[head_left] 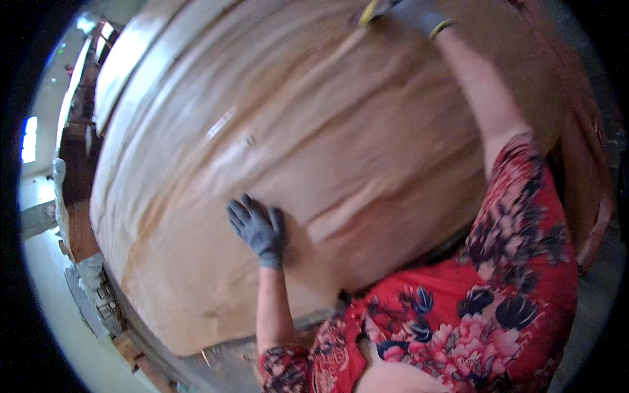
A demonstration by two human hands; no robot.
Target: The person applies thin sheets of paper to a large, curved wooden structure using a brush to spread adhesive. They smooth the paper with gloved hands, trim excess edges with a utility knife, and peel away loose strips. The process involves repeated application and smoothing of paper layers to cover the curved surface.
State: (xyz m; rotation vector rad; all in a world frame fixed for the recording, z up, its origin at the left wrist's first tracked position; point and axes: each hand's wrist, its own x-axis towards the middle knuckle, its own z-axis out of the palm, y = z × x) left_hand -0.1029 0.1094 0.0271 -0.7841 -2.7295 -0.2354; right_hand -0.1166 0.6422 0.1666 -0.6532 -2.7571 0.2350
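A wide, light brown sheet of wood veneer (262,157) with wavy ridges and darker streaks spreads in front of me. My left hand (259,230), in a grey glove, lies on its near part with the fingers spread and nothing held. Far off at the upper edge, my right hand (416,14) reaches out over the veneer in a grey glove with a yellow cuff. At its fingers is a small yellow-and-dark tool (370,12); blur and the picture's edge hide its exact kind. The fingers appear closed around it.
Reddish sheets (590,177) hang over the right side. Wrapped items and loose scraps (92,272) lie beyond the left edge, near a pale floor (59,301). A bright window (29,139) shows at the far left. My body is close against the near edge.
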